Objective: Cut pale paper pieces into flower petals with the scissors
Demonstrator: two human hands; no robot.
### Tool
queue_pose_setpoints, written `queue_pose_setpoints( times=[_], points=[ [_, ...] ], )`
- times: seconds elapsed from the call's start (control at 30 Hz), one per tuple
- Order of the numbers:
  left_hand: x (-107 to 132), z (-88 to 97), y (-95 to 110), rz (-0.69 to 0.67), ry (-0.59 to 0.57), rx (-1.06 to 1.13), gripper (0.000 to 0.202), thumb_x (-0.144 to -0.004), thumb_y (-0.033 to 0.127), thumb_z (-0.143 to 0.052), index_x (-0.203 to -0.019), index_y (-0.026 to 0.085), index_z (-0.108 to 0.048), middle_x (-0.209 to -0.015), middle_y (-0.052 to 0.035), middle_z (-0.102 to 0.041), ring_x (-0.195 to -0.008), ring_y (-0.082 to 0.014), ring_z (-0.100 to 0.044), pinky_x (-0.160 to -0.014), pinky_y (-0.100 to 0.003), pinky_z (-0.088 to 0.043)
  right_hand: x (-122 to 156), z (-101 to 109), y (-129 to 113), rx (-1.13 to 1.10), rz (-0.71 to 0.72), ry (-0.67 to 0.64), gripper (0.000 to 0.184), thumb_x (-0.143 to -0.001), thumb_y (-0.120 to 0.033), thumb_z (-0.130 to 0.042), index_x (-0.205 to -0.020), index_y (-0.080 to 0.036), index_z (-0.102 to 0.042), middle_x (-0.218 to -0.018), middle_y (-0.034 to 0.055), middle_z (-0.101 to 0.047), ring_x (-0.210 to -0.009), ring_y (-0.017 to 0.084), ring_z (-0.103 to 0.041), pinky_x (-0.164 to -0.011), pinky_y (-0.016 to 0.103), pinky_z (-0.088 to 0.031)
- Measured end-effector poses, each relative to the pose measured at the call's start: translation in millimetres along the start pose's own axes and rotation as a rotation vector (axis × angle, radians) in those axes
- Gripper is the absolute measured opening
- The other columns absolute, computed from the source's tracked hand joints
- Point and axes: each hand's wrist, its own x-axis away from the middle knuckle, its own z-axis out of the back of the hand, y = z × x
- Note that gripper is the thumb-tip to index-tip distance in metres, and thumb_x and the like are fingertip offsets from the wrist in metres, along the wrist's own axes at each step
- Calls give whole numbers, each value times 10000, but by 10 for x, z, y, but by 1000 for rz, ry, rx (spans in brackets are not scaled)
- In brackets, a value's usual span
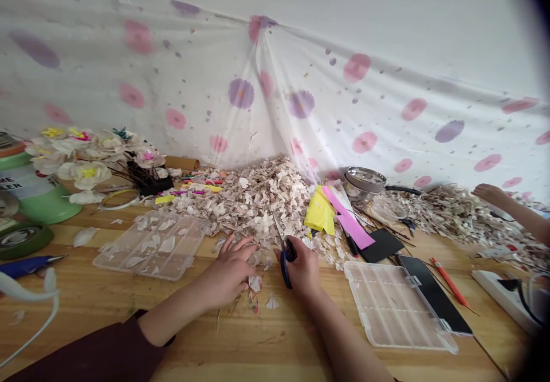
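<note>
Soft, even light is spread over the tabletop point(240, 347), and only a faint, blurry shadow is laid beside the right forearm point(344, 336). Glints are caught on the metal tin point(365, 177)! The upper wall point(344, 4) is rendered flat grey. Both right corners are swallowed by blackness, edges are stretched, and the pale scraps point(258, 199) are slightly smeared.

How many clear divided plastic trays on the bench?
2: left tray beyond the left hand, pale flakes scattered over it; right tray beside the right hand, which holds scissors. Any buried under the flake heap wouldn't show.
</note>
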Motion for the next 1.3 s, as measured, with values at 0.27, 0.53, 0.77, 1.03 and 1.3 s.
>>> queue_pose_setpoints(
  times=[0.27, 0.53, 0.77, 1.03, 1.3],
  points=[
    [-60, -93, -205, 49, 212, 298, 137, -799, 237, -640, -723, 269, -749, -1226, -69, -640, -1305, -331, -419, -1127, -563, -205, 45, -17, -68, -135, -25, -44, 302, -739, -327, -645, -998, -178, -694, -697, 21, -680, -597, 164, -562, -582, 239, -403],
    [-10, 6, -229, 278, 303, 1002, 379, -798, 536, -586, -791, 183, -723, -1211, -127, -601, -1188, -279, -531, -960, -361, -442, 95, -158, -135, -541, -102, -144, 300, -713, -415, -701, -876, -172, -637, -598, -32, -551, -535, 124, -481, -505, 227, -397],
    [-7, -84, -95, 152, 339, 768, 231, -784, 410, -626, -679, 217, -696, -1012, -73, -644, -1070, -246, -572, -926, -338, -452, 193, -229, -303, -874, -169, -222, 491, -559, -475, -832, -908, -201, -620, -628, -14, -607, -543, 142, -543, -504, 255, -460],
    [-14, -82, -74, 172, 365, 705, 241, -776, 389, -626, -613, 214, -657, -964, -65, -641, -1041, -248, -582, -929, -347, -442, 185, -206, -303, -914, -283, -132, 338, -613, -287, -758, -903, -191, -611, -597, -67, -520, -480, 79, -410, -440, 197, -343],
    [-4, -121, -14, 350, 424, 1005, 335, -765, 530, -631, -677, 216, -710, -1119, -87, -644, -1084, -269, -578, -967, -380, -436, 194, -218, -327, -976, -314, -185, 437, -492, -240, -847, -873, -191, -638, -634, -49, -572, -540, 104, -496, -497, 214, -404]
  ],
)
